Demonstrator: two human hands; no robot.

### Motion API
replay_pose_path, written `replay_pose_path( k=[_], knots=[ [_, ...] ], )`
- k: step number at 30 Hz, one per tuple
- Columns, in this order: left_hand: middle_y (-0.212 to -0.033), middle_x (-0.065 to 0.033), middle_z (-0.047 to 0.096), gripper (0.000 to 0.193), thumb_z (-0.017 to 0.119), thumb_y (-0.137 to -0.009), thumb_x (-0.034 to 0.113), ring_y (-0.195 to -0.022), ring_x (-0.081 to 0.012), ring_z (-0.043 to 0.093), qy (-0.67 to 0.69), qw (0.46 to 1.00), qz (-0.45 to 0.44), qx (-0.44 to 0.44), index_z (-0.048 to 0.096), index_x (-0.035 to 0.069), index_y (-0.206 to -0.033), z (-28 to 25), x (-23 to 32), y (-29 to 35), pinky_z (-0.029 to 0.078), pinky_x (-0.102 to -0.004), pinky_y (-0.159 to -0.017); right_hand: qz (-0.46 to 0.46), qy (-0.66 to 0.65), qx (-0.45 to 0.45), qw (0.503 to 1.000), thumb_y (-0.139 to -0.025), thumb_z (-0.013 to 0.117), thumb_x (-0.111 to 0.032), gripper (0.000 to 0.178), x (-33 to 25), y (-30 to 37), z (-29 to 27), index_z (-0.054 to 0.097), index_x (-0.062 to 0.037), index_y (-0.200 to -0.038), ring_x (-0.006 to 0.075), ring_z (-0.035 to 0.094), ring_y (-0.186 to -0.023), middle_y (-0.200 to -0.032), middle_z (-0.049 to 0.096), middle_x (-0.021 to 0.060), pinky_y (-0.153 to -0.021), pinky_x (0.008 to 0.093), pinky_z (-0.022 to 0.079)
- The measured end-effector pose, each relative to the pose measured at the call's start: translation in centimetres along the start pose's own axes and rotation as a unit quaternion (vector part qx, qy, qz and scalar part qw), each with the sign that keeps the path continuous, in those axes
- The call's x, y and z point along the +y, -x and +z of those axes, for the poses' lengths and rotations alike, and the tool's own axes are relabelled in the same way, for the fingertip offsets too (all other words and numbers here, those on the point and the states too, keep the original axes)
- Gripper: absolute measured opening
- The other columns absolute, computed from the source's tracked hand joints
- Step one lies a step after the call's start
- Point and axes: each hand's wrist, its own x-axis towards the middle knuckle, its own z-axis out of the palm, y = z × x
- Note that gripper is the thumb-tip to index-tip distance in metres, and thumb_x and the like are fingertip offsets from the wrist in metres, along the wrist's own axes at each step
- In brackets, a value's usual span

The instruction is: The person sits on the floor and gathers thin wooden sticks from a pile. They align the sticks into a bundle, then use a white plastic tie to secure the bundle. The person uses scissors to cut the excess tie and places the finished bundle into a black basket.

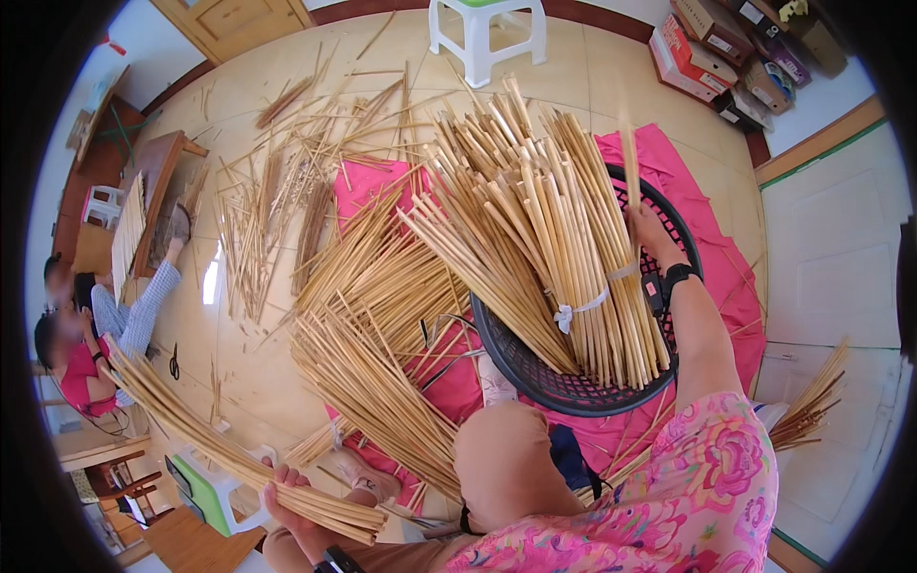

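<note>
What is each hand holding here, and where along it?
Left hand grips a bundle of straw stalks near its lower end; right hand pinches a single stalk at its base.

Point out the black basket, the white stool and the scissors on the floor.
black basket (564,390): head view, on its near mesh wall.
white stool (478,43): head view, on a front leg.
scissors (174,363): head view, on the handles.

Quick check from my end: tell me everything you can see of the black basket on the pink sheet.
The black basket is round, with open lattice walls that look like plastic. It sits tipped on the pink sheet, just ahead of the person's knee. Tied bundles of pale cane sticks fill it and fan out past its far rim. The right hand reaches over its right rim, holding one stick up.
</note>
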Motion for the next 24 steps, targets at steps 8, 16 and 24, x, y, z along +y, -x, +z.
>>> replay_pose_path(
  k=[8,16,24],
  knots=[
    [-0.078,-0.0061,0.046,0.056,0.058,-0.077,0.016,-0.068,-0.0147,0.045,-0.128,0.991,-0.045,0.001,0.038,0.006,-0.128,-0.6,2.4,1.5,0.041,-0.0264,-0.064,-0.326,0.005,0.361,0.874,-0.098,0.045,-0.019,0.02,-12.1,9.9,-3.9,0.053,-0.0027,-0.106,0.0107,0.048,-0.055,-0.065,0.052,0.0022,-0.05,0.0263,0.038],
    [-0.078,-0.0062,0.048,0.048,0.056,-0.078,0.015,-0.066,-0.0164,0.048,-0.161,0.981,-0.089,-0.053,0.045,0.006,-0.124,-0.2,1.6,4.7,0.045,-0.0262,-0.06,-0.523,-0.255,0.113,0.805,-0.1,0.043,-0.022,0.021,-27.5,30.3,1.7,0.054,-0.0038,-0.102,0.0051,0.038,-0.054,-0.067,0.044,-0.0028,-0.048,0.0198,0.03],
    [-0.081,-0.0092,0.057,0.035,0.058,-0.08,0.015,-0.07,-0.0206,0.056,-0.076,0.972,-0.156,-0.16,0.05,-0.004,-0.109,-1.6,0.9,3.7,0.051,-0.0305,-0.065,-0.544,-0.354,-0.102,0.754,-0.101,0.04,-0.023,0.022,-32.6,46.5,17.2,0.05,-0.0036,-0.105,0.0057,0.041,-0.05,-0.065,0.048,0.0005,-0.046,0.0192,0.034]
  ],
)
